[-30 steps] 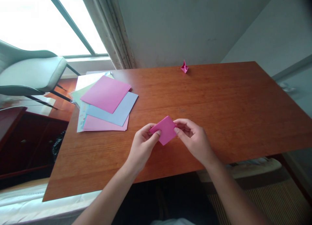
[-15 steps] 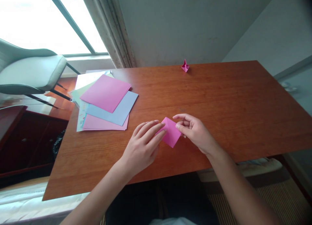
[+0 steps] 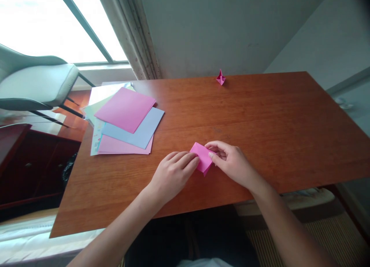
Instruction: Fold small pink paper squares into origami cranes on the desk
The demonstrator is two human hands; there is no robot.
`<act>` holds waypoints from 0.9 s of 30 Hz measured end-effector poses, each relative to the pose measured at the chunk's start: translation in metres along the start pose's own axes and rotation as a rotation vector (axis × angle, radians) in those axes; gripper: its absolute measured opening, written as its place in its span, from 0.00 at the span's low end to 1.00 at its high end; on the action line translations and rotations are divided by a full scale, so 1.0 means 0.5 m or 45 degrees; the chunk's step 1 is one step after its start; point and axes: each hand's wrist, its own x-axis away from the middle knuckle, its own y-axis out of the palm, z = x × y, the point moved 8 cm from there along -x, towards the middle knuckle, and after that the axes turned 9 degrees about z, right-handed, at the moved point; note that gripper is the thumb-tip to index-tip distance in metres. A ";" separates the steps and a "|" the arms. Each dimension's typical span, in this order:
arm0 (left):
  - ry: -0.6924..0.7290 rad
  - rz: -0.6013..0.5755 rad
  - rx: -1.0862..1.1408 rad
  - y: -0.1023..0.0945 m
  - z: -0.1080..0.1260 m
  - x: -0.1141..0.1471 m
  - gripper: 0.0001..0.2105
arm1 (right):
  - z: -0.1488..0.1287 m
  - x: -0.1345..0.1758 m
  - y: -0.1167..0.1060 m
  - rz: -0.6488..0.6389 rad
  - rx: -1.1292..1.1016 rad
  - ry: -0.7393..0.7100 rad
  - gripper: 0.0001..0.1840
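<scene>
A small folded piece of pink origami paper [image 3: 203, 156] is held between my two hands near the front of the wooden table [image 3: 260, 124]. My left hand [image 3: 175, 174] grips its left side, fingertips bent over the paper and the thumb hidden beneath. On the right edge, my right hand [image 3: 228, 159] pinches the paper between thumb and fingers. The lower corner of the paper hangs down as a small flap. At the far edge of the table stands a small folded pink origami figure [image 3: 221, 79] with a pointed top.
To the left lies a pile of coloured sheets: a pink sheet [image 3: 125, 109] on top, a blue sheet [image 3: 144, 130], and a lighter pink sheet [image 3: 124, 145]. A white chair [image 3: 40, 82] stands by the window, beyond the table's left side. A curtain [image 3: 130, 32] hangs behind.
My left fingers have come down and closed on the paper's left side. The paper's face has tilted, and a flap now shows at its lower corner. My right hand still pinches the right edge.
</scene>
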 end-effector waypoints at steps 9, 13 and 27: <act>-0.100 0.055 0.039 0.000 -0.010 0.001 0.12 | -0.042 0.038 -0.009 -0.006 0.231 -0.421 0.25; -0.100 0.037 0.028 0.001 -0.009 0.000 0.12 | -0.050 0.047 -0.006 0.044 0.403 -0.600 0.27; -0.104 -0.006 0.038 0.004 0.006 0.002 0.10 | -0.061 0.044 0.004 -0.127 0.673 -0.869 0.12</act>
